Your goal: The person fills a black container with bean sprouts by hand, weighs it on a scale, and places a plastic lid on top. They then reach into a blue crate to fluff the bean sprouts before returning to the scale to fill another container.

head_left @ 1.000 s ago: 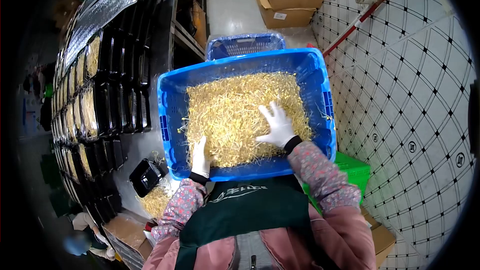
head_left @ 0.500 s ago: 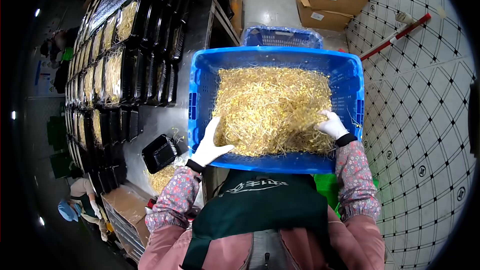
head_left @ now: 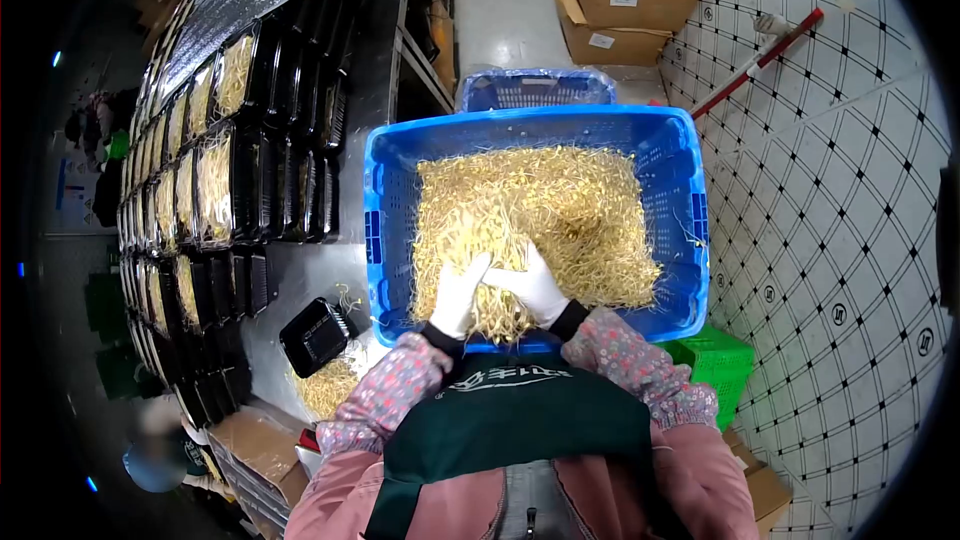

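Observation:
A big blue crate (head_left: 530,117) in front of me holds a thick bed of bean sprouts (head_left: 590,195) with yellow heads. Near the crate's front wall, both white-gloved hands are closed around one clump of bean sprouts (head_left: 485,230). My left hand (head_left: 457,298) grips it from the left side and my right hand (head_left: 535,288) from the right, thumbs close together. Stems stick out above and below the hands. The fingertips are partly buried in sprouts. To the left of the crate, a black plastic tray (head_left: 315,337) lies on the metal table (head_left: 325,270).
Stacked black trays filled with sprouts (head_left: 215,185) line the table's left. Loose sprouts (head_left: 322,392) lie beside the black tray. A second blue crate (head_left: 540,90) and cardboard boxes (head_left: 625,0) stand beyond; a green crate (head_left: 715,365) is at right. A person (head_left: 160,455) is at lower left.
My right hand has moved left from the crate's right side, and my left hand has come inward off the left side. Both now meet around a clump of sprouts. The view has shifted slightly.

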The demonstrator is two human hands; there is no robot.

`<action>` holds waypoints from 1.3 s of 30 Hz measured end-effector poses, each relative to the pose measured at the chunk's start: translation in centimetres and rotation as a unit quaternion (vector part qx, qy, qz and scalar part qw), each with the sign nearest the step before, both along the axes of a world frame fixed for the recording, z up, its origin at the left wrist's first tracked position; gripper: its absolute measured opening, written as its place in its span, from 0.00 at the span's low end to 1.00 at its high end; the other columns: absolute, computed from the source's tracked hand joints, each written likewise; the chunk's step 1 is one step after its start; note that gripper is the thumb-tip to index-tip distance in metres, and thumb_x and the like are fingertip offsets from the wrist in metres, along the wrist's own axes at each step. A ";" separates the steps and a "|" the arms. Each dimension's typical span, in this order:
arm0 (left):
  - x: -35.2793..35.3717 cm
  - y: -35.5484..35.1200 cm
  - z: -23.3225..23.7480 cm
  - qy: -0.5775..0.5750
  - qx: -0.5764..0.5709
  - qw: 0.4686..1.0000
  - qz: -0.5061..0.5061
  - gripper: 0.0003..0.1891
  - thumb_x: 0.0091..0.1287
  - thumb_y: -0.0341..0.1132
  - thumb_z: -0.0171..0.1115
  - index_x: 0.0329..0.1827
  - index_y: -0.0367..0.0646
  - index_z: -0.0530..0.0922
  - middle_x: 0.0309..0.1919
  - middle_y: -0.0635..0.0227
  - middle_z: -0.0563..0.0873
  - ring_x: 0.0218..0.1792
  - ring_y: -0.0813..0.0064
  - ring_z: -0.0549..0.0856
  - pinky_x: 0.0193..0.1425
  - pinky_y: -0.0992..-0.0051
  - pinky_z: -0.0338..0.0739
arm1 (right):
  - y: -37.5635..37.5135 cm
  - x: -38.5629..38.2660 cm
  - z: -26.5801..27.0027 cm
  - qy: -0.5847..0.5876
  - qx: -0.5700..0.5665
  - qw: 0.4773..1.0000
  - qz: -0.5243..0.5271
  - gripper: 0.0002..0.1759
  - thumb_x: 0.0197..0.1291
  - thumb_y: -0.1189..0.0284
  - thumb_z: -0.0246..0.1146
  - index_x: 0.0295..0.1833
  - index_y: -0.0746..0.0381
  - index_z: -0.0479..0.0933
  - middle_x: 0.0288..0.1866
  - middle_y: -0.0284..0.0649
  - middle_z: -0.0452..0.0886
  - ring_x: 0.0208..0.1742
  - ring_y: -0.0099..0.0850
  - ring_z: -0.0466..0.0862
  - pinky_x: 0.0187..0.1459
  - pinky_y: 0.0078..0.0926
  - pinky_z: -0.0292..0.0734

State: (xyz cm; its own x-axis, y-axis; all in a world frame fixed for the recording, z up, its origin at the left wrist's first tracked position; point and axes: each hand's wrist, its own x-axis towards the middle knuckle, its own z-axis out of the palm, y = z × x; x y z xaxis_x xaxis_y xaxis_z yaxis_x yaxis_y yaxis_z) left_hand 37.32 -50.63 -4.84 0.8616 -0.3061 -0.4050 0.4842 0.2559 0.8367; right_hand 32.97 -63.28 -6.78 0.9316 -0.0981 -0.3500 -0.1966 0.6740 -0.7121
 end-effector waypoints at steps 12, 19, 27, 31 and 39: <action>5.1 9.8 -7.8 0.025 0.120 0.988 -0.090 0.27 0.62 0.22 0.68 0.66 0.37 0.74 0.52 0.68 0.85 0.51 0.75 0.84 0.58 0.72 0.78 | -6.4 3.7 -4.0 -0.140 -0.552 0.775 0.272 0.44 0.55 0.58 0.74 0.72 0.66 0.67 0.60 0.49 0.82 0.60 0.37 0.82 0.62 0.33 0.75; 2.6 11.0 -8.7 -0.071 0.321 0.944 -0.038 0.39 0.63 0.37 0.74 0.75 0.36 0.63 0.68 0.54 0.73 0.69 0.64 0.73 0.73 0.68 0.66 | -22.6 9.4 -13.6 0.291 -0.577 0.760 0.075 0.54 0.48 0.38 0.72 0.70 0.66 0.70 0.68 0.56 0.74 0.69 0.47 0.75 0.69 0.36 0.68; 4.8 3.7 -4.8 -0.330 0.507 0.782 -0.150 0.47 0.57 0.47 0.77 0.76 0.38 0.62 0.75 0.43 0.62 0.77 0.47 0.60 0.80 0.55 0.53 | -11.0 5.1 -6.2 0.045 -0.641 0.690 0.332 0.35 0.48 0.50 0.72 0.64 0.44 0.77 0.70 0.49 0.68 0.68 0.48 0.70 0.65 0.51 0.72; 7.3 -0.7 -3.6 -0.339 0.463 0.751 -0.326 0.48 0.57 0.55 0.74 0.77 0.42 0.63 0.77 0.47 0.61 0.78 0.45 0.56 0.80 0.54 0.53 | -10.4 -3.4 -6.6 -0.033 -0.632 0.601 0.488 0.25 0.54 0.67 0.64 0.60 0.43 0.79 0.62 0.41 0.76 0.59 0.43 0.81 0.53 0.42 0.81; 10.5 -8.1 -5.9 -0.419 0.508 0.574 -0.487 0.57 0.50 0.61 0.75 0.80 0.49 0.54 0.78 0.50 0.56 0.79 0.44 0.53 0.79 0.43 0.51 | -21.7 -4.9 -1.2 0.069 -0.464 0.864 0.183 0.32 0.46 0.66 0.76 0.61 0.55 0.79 0.57 0.39 0.83 0.55 0.35 0.84 0.58 0.38 0.79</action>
